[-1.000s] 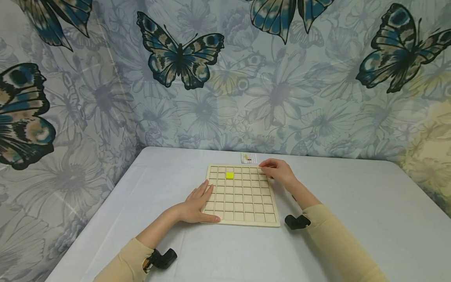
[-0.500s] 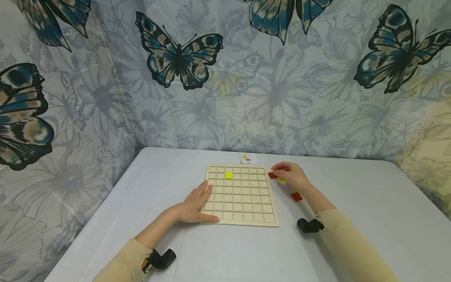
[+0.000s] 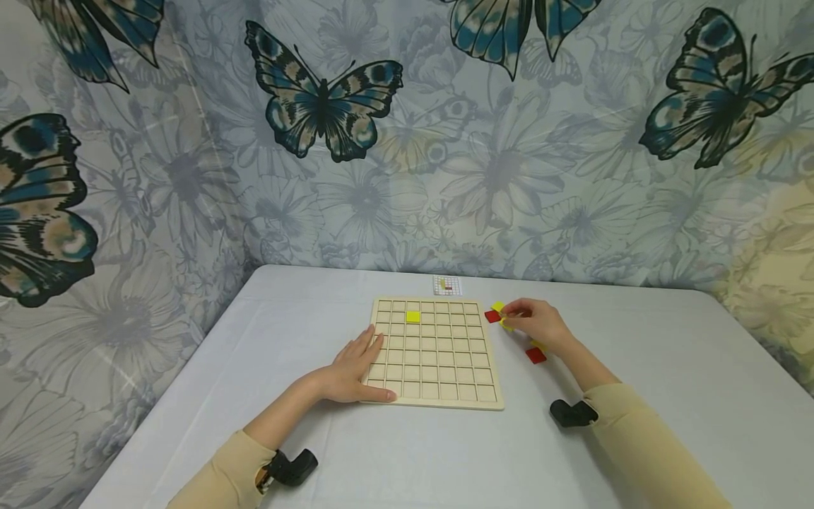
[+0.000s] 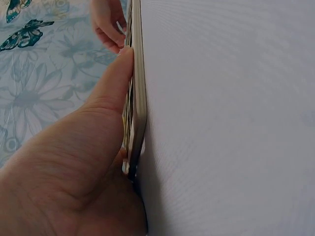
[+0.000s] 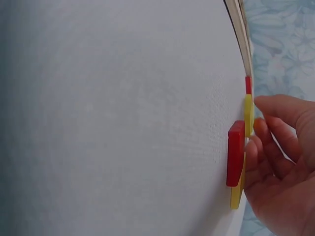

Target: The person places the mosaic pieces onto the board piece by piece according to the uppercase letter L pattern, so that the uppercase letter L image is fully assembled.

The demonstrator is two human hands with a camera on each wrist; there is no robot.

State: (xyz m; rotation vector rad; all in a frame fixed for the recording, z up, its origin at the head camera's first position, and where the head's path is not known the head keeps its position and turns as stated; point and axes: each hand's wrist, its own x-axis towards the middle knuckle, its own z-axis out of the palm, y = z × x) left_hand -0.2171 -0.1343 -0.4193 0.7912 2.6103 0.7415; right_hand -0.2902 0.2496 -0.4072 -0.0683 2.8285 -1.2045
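Observation:
A pale wooden grid board (image 3: 439,371) lies on the table, with one yellow square tile (image 3: 413,317) in a cell near its far edge. My left hand (image 3: 350,369) rests on the board's left side, fingers spread and thumb (image 4: 112,81) over the near edge. Right of the board, my right hand (image 3: 540,323) hovers low with its fingertips at a yellow tile (image 5: 248,115). Thumb and forefinger look apart in the right wrist view. A red tile (image 3: 492,317) and another yellow tile (image 3: 498,306) lie just beyond those fingertips.
Nearer me, a second red tile (image 3: 535,355) lies against a yellow tile (image 3: 538,346), partly covered by the right hand. A small printed grid card (image 3: 447,285) lies behind the board. The white table (image 3: 407,459) meets a butterfly-patterned wall backdrop (image 3: 502,170).
My right hand has moved from the board's far right corner rightward and slightly nearer me, uncovering red and yellow tiles. The left hand stays put on the board.

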